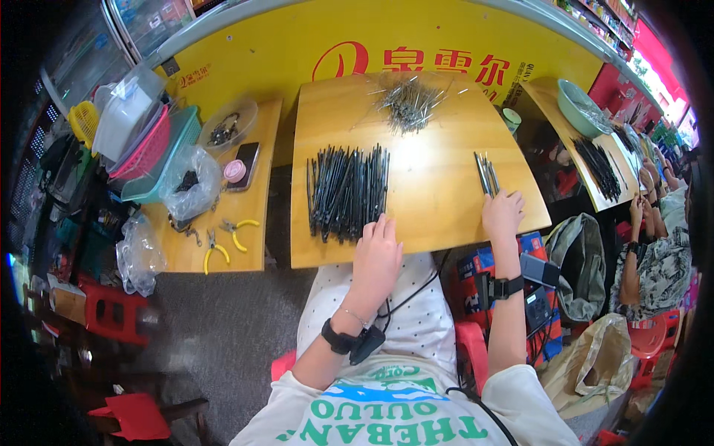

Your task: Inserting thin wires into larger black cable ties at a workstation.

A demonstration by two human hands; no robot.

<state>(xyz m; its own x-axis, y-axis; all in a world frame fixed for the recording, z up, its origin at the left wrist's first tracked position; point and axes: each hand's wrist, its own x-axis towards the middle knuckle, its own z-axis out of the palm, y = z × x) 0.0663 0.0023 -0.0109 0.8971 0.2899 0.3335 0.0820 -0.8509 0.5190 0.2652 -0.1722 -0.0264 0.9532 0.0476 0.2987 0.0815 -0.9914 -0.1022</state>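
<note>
A wooden table point(439, 215) stands before me. On its left half lies a broad pile of thin black rods point(343, 189), side by side and mostly upright in view. My left hand point(378, 251) is at the pile's lower right corner, fingers bent close together; whatever is under the fingertips is hidden. To the right, my right hand point(503, 214) has its fingers closed over the lower ends of a few thin dark rods point(486, 171), which lie on the wood and fan out slightly. A tangled heap of thin silvery metal pins point(409, 102) sits at the table's far side.
A left side table point(175, 253) holds yellow-handled pliers point(216, 250), a phone point(248, 165), a pink round tin point(235, 171), plastic bags and stacked baskets point(141, 149). At right, another table carries black rods point(597, 169) and a green basin point(582, 109); people's arms point(632, 275) are beside it.
</note>
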